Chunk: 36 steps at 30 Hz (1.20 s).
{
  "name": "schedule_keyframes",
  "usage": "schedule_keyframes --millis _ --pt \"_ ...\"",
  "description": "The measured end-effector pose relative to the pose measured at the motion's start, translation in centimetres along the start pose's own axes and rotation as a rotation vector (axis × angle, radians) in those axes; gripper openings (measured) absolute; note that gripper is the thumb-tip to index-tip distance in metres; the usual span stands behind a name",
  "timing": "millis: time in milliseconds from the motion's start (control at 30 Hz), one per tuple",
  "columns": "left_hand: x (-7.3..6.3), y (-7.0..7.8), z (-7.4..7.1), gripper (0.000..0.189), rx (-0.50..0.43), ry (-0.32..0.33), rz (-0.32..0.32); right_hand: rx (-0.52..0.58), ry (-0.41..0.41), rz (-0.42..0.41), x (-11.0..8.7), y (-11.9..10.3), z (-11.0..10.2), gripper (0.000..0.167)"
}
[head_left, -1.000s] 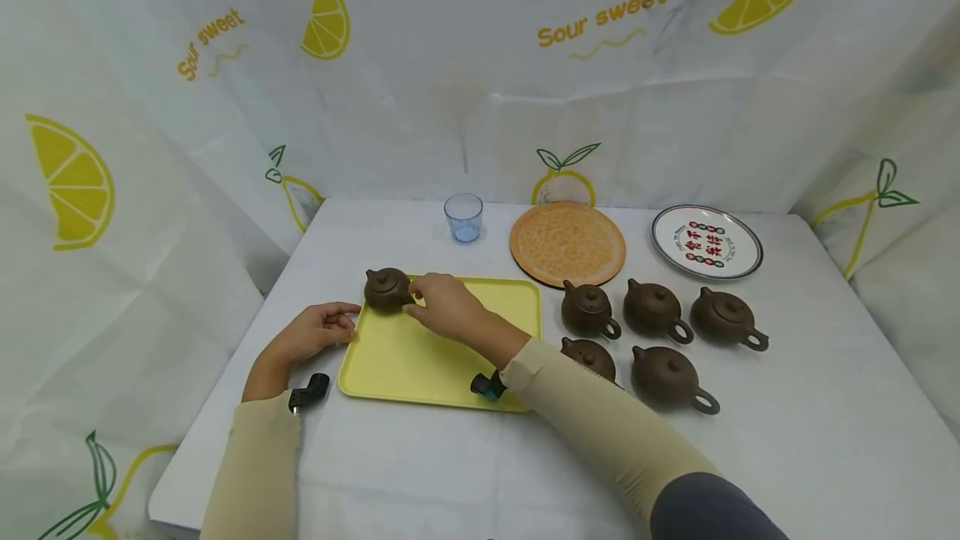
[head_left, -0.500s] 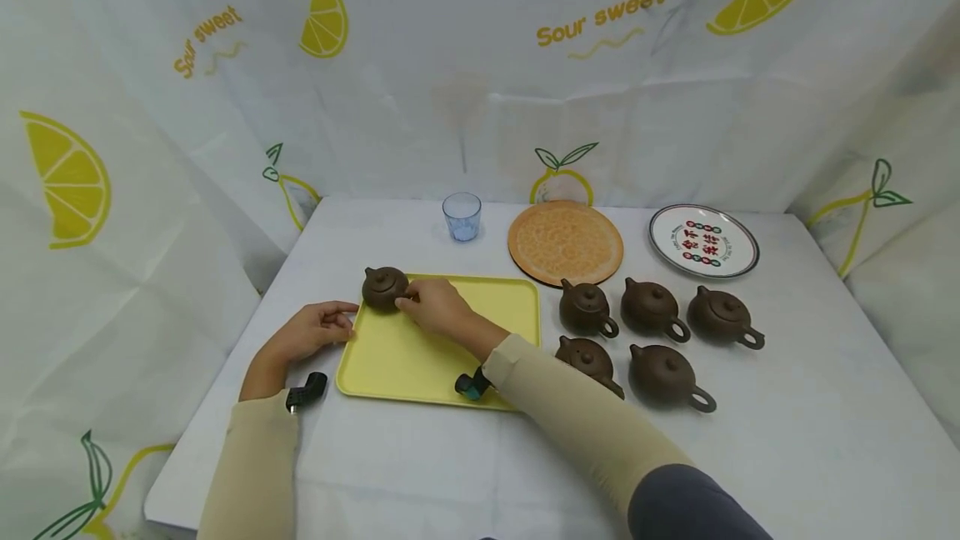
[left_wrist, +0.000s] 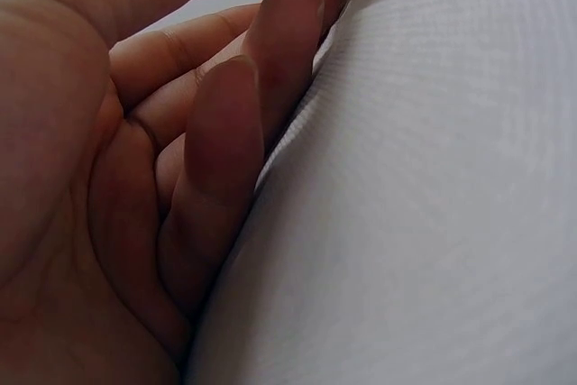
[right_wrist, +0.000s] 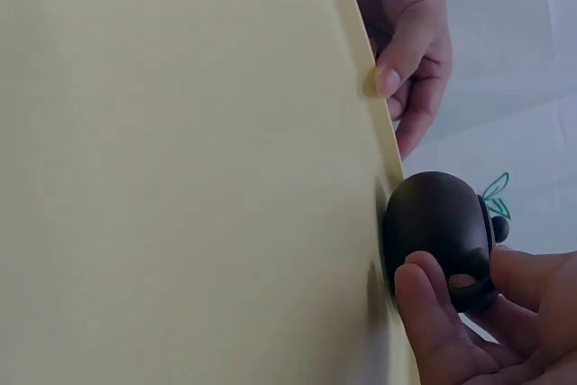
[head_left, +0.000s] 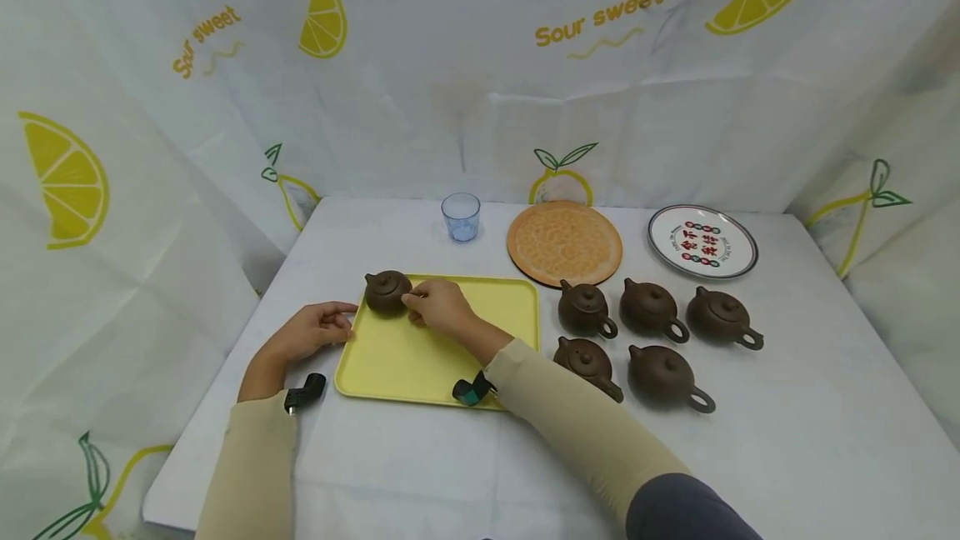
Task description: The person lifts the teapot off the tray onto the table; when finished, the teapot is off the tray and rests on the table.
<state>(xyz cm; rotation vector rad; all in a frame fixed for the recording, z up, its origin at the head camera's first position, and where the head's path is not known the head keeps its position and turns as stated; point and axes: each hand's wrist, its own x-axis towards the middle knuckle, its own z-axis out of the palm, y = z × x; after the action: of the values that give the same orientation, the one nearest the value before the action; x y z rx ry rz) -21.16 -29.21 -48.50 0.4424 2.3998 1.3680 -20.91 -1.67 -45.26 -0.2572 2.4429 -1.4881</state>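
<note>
A small dark brown teapot (head_left: 386,293) sits in the back left corner of a yellow tray (head_left: 420,361), its spout toward the tray's rear left. My right hand (head_left: 442,307) pinches its handle between thumb and fingers; the right wrist view shows the fingertips around the handle (right_wrist: 469,293) and the knobbed lid facing away. At the tray's left rim rests my left hand (head_left: 306,332), index finger and thumb touching the rim, the other fingers loosely bent. In the left wrist view these fingers (left_wrist: 221,132) lie against the white cloth.
Right of the tray, several more brown teapots (head_left: 662,376) stand in two rows, spouts pointing back left. Along the back are a blue glass (head_left: 461,219), a round tan mat (head_left: 565,242) and a white plate (head_left: 703,242) with a dark rim. A lemon-printed curtain hangs behind.
My right fingers have drawn together on the teapot's handle. Over the last half second the teapot has shifted slightly right and nearer. The left hand has stayed at the rim.
</note>
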Motion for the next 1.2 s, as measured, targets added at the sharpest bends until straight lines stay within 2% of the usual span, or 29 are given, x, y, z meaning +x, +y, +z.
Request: schedule_keyframes --millis 100,333,400,433,567,667,900,1200 --pt "0.0 0.1 0.0 0.050 -0.002 -0.002 0.003 0.127 0.010 0.036 -0.4 0.4 -0.4 0.025" --pt "-0.2 0.2 -0.1 0.051 0.009 0.004 -0.025 0.275 0.041 0.038 -1.5 0.7 -2.0 0.024" --pt "-0.4 1.0 -0.1 0.051 0.007 -0.004 -0.027 0.309 0.050 0.026 -1.9 0.5 -2.8 0.024" --pt "-0.4 1.0 0.0 0.051 0.009 -0.003 -0.033 0.319 0.051 0.019 -2.2 0.5 -3.3 0.025" --pt "-0.4 0.8 0.1 0.051 0.006 0.000 -0.034 0.328 0.068 -0.003 -3.1 0.3 -5.3 0.026" --pt "-0.1 -0.2 0.0 0.053 0.005 0.004 -0.033 0.317 0.086 -0.015 -3.8 0.2 -6.8 0.025" --pt "-0.2 -0.2 0.0 0.053 -0.012 0.006 -0.048 0.343 0.100 -0.052 -5.7 -0.2 -9.9 0.026" --pt "-0.2 0.0 -0.1 0.054 -0.006 -0.003 -0.035 0.355 0.173 -0.077 -9.5 0.3 -13.8 0.030"
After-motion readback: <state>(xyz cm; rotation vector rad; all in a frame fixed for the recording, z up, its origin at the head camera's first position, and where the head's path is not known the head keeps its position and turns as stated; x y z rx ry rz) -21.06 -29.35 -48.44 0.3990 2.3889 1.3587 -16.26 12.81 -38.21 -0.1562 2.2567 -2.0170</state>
